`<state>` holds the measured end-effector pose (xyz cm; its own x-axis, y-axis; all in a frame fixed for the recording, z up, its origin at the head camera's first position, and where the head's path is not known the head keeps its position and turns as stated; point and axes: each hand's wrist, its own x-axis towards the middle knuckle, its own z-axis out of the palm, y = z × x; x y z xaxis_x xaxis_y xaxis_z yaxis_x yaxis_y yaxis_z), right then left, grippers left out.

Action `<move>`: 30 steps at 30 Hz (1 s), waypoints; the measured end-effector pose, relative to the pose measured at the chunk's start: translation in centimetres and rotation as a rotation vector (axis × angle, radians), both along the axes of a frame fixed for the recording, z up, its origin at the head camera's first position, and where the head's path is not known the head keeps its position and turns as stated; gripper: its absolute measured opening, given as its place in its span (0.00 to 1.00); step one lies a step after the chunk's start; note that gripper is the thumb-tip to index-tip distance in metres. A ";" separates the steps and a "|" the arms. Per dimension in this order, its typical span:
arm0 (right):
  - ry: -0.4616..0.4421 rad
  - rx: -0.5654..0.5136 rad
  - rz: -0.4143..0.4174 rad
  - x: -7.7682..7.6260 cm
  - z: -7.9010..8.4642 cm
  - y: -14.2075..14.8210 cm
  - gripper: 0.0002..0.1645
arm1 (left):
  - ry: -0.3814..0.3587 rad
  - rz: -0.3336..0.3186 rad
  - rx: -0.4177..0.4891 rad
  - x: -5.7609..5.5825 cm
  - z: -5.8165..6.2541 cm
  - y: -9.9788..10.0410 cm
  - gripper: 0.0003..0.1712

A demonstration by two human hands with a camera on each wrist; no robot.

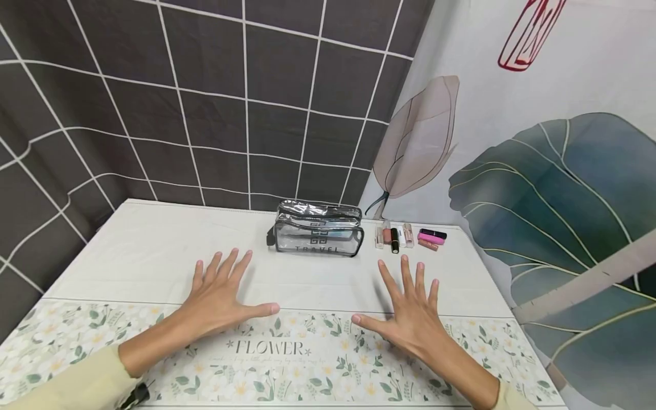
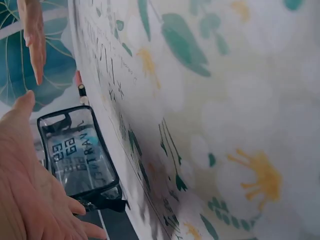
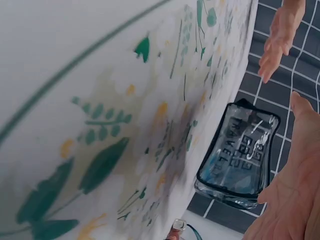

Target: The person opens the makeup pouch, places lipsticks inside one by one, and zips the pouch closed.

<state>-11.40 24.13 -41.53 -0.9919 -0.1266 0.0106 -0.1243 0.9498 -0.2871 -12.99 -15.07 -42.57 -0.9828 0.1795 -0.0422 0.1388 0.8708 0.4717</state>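
Plastic pouch sits partly behind the left hand in that wrist's view.

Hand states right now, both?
Left hand: open, fingers spread, holding nothing.
Right hand: open, fingers spread, holding nothing.

"TRAVEL" under a blocky logo on the clear pouch, "FLOWER" above tiny unreadable script on the flowered tablecloth

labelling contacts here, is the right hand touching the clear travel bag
Apart. The head view shows a strip of white tabletop between the right hand and the clear travel bag.
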 end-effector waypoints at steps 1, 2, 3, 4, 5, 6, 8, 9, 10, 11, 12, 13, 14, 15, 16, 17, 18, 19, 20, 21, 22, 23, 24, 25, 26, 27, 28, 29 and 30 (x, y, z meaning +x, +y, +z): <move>0.002 0.001 0.003 -0.1 0.1 -0.1 0.76 | -0.003 -0.003 0.007 -0.1 0.0 0.1 0.80; 0.004 0.002 0.006 -0.2 0.1 -0.1 0.76 | -0.005 -0.008 0.016 -0.1 0.0 0.1 0.78; 0.005 0.002 0.008 -0.3 0.2 -0.2 0.76 | -0.005 -0.015 0.029 -0.2 0.0 0.2 0.75; 0.002 0.001 0.009 -0.4 0.3 -0.2 0.77 | -0.003 -0.024 0.047 -0.3 0.1 0.2 0.72; 0.001 -0.003 0.009 -0.6 0.3 -0.3 0.77 | -0.002 -0.032 0.061 -0.4 0.1 0.3 0.69; 0.002 -0.001 0.009 -0.7 0.4 -0.3 0.77 | -0.004 -0.042 0.082 -0.5 0.2 0.3 0.65; 0.005 0.003 0.009 -0.9 0.6 -0.5 0.78 | -0.005 -0.057 0.129 -0.9 0.1 0.3 0.59; 0.007 0.006 0.008 -1.1 0.7 -0.5 0.78 | -0.012 -0.063 0.152 -1.1 0.2 0.3 0.56; 0.008 0.008 0.008 -1.3 0.7 -0.6 0.77 | -0.017 -0.072 0.170 -1.4 0.3 0.3 0.54; 0.011 0.010 0.009 -1.4 0.8 -0.7 0.77 | -0.028 -0.074 0.189 -1.7 0.4 0.3 0.52; 0.015 0.011 0.012 -1.6 0.9 -0.8 0.77 | -0.039 -0.076 0.210 -2.0 0.4 0.3 0.51; 0.017 0.008 0.015 -1.8 1.0 -0.9 0.76 | -0.037 -0.072 0.231 -2.4 0.5 0.3 0.50; 0.023 0.001 0.017 -2.0 1.1 -1.0 0.76 | -0.052 -0.071 0.247 -2.6 0.8 0.4 0.49; 0.032 -0.003 0.025 -2.2 1.1 -1.1 0.75 | -0.065 -0.068 0.267 -3.0 0.9 0.4 0.47; 0.042 -0.009 0.032 -2.3 1.2 -1.2 0.75 | -0.077 -0.065 0.286 -3.3 1.0 0.5 0.46; 0.052 -0.012 0.040 -2.5 1.3 -1.2 0.74 | -0.095 -0.055 0.309 -3.7 1.2 0.6 0.45; 0.063 -0.016 0.048 -2.7 1.3 -1.3 0.72 | -0.103 -0.045 0.327 -4.1 1.3 0.7 0.44; 0.075 -0.019 0.057 -2.9 1.4 -1.4 0.71 | -0.120 -0.036 0.344 -4.4 1.4 0.7 0.43; 0.084 -0.023 0.066 -3.1 1.4 -1.5 0.71 | -0.146 -0.029 0.355 -4.8 1.6 0.8 0.42; 0.091 -0.023 0.074 -3.3 1.5 -1.6 0.70 | -0.160 -0.020 0.362 -5.3 1.6 0.8 0.41; 0.095 -0.024 0.079 -3.6 1.6 -1.7 0.69 | -0.174 -0.010 0.376 -5.7 1.7 0.8 0.40; 0.100 -0.023 0.086 -3.8 1.7 -1.8 0.68 | -0.183 0.001 0.384 -6.1 1.8 0.9 0.39; 0.107 -0.025 0.094 -4.1 1.9 -1.9 0.69 | -0.191 0.012 0.391 -6.5 1.8 1.0 0.37; 0.115 -0.026 0.102 -4.4 2.0 -2.0 0.69 | -0.201 0.019 0.392 -6.9 2.0 1.0 0.36; 0.122 -0.027 0.111 -4.7 2.1 -2.1 0.69 | -0.204 0.030 0.397 -7.2 2.0 1.1 0.35; 0.132 -0.029 0.120 -5.1 2.2 -2.2 0.70 | -0.208 0.040 0.400 -7.6 2.1 1.1 0.33; 0.142 -0.033 0.131 -5.4 2.4 -2.3 0.70 | -0.210 0.053 0.404 -7.9 2.2 1.1 0.32; 0.154 -0.038 0.143 -5.8 2.5 -2.4 0.69 | -0.208 0.064 0.400 -8.3 2.2 1.2 0.32; 0.166 -0.044 0.156 -6.2 2.6 -2.5 0.69 | -0.208 0.073 0.402 -8.6 2.3 1.2 0.32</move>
